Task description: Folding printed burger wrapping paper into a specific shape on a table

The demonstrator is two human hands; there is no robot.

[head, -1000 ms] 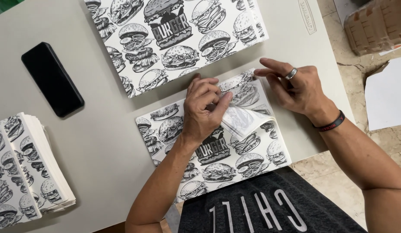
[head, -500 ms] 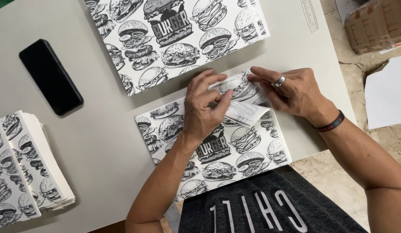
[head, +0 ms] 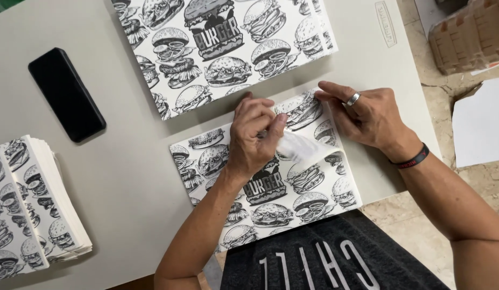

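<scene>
A printed paper sheet (head: 292,198) with black-and-white burger drawings lies at the near edge of the grey table (head: 126,177). One corner of it is folded over, showing its white underside (head: 302,147). My left hand (head: 255,137) lies flat on the sheet, its fingers pressing on the fold. My right hand (head: 367,115), with a ring on one finger and a dark wristband, rests its fingertips on the sheet's far right corner beside the fold.
A second, larger burger-print sheet (head: 222,48) lies at the far side. A black phone (head: 67,94) sits to the left. A stack of folded printed papers (head: 29,209) is at the left edge. A cardboard tray (head: 469,35) and white sheet (head: 483,129) lie on the floor, right.
Both hands have shifted slightly along the folded corner; my right fingers have come down flat onto the sheet's corner, and the left fingers have slid up along the fold.
</scene>
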